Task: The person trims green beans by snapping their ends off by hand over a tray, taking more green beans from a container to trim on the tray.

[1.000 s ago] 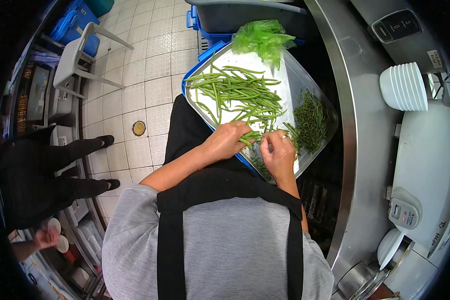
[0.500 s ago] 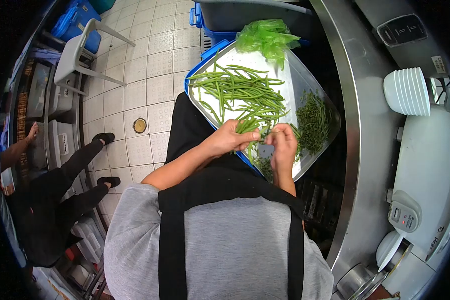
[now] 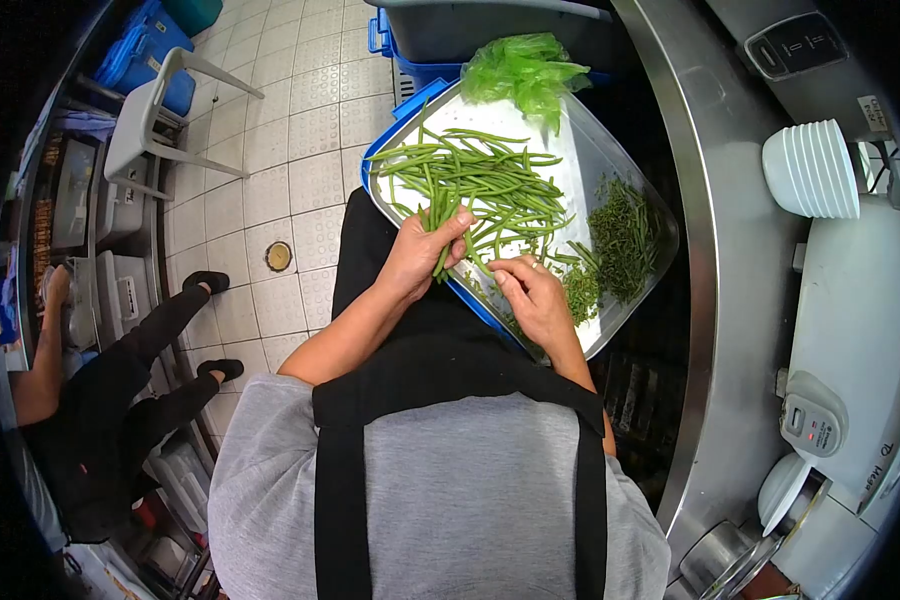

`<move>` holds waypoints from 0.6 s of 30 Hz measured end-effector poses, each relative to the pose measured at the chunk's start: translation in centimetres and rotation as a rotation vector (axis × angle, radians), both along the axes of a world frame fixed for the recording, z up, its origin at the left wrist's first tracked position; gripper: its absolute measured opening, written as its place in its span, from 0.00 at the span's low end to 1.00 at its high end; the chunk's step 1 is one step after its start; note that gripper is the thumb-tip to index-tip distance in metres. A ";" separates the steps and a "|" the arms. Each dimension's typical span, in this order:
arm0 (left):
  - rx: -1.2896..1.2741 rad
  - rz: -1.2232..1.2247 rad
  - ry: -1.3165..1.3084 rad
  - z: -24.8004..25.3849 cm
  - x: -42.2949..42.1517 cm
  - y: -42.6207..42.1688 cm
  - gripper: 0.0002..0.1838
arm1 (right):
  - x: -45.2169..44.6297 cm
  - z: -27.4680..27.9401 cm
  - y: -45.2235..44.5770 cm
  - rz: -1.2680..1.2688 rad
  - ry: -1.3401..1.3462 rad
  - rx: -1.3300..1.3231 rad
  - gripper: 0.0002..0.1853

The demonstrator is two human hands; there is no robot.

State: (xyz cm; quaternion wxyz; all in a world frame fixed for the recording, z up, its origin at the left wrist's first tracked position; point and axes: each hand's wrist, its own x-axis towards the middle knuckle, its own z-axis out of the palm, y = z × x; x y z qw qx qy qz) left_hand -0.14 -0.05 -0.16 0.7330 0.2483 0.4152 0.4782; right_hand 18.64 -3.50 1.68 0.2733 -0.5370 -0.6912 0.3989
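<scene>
Cannot count beans [image 3: 440, 262] inside left hand [image 3: 418, 250]; cannot tell touch from gap between right hand [image 3: 532, 295] and beans; cannot read sticker [image 3: 873, 113] beyond right edge of tray [image 3: 598, 145].

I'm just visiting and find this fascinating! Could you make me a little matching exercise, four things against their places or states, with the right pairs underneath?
Column one
1. Left hand
2. Green plastic bag
3. Heap of small green bits
4. White bowls

Column two
A. On the right-hand side of the tray
B. Nested in a stack
C. Gripping green beans
D. At the far end of the tray

Right pairs: 1-C, 2-D, 3-A, 4-B
</scene>
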 end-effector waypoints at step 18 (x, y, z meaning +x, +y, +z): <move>0.170 0.243 -0.102 0.9 -3.2 0.3 0.08 | -0.9 -4.2 5.9 -0.153 -0.249 0.355 0.08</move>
